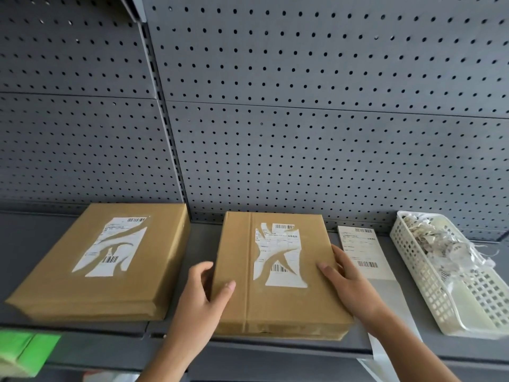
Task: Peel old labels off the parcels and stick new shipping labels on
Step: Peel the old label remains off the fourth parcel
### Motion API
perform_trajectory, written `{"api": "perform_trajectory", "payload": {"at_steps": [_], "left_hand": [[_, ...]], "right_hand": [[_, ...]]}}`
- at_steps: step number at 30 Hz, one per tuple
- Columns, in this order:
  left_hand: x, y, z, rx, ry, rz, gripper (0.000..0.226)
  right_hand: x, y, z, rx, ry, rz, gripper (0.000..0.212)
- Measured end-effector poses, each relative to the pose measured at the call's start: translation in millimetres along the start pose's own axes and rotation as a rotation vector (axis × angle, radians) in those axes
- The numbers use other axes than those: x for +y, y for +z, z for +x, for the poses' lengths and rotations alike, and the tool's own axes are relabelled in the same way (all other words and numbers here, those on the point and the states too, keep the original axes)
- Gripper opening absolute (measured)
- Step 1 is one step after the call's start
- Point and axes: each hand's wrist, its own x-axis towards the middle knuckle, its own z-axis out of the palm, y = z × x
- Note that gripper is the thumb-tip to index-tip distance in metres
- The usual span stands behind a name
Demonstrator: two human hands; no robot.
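Two flat brown parcels lie on a grey shelf. The middle parcel [278, 296] carries a torn white label [278, 255] with barcodes. My left hand [205, 293] grips its left edge, thumb on top. My right hand [349, 282] lies on its right edge with the fingers spread over the top. The left parcel [91, 274] has its own torn label [113, 245] and nothing touches it. A strip of fresh shipping labels [363, 252] lies to the right of the middle parcel, its glossy backing hanging over the shelf front.
A white perforated basket [429, 288] at the right holds crumpled label scraps. A grey pegboard wall [303, 119] rises behind the shelf. Something green [24, 351] shows below the shelf's front edge at the lower left.
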Motion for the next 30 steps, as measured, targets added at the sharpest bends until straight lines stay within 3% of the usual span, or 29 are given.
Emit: {"api": "perform_trajectory", "payload": {"at_steps": [4,9,17,30], "left_hand": [[14.3,-1.5,8.4,0.003,0.221,0.155,0.055],[33.1,6.7,30.0,-0.044,0.398,0.312,0.046],[44.5,21.9,66.7,-0.121,0.417,0.513,0.046],[34.5,29.3,74.8,-0.139,0.399,0.490,0.037]], "right_hand": [[-1.8,-5.0,3.6,0.089,-0.073,-0.201,0.049],[-16.1,-3.7,8.7,0.132,-0.241,-0.413,0.043],[-25.3,10.2,33.2,0.095,-0.373,-0.574,0.031],[-43.4,50.7,87.7,0.039,-0.588,-0.724,0.021]]}}
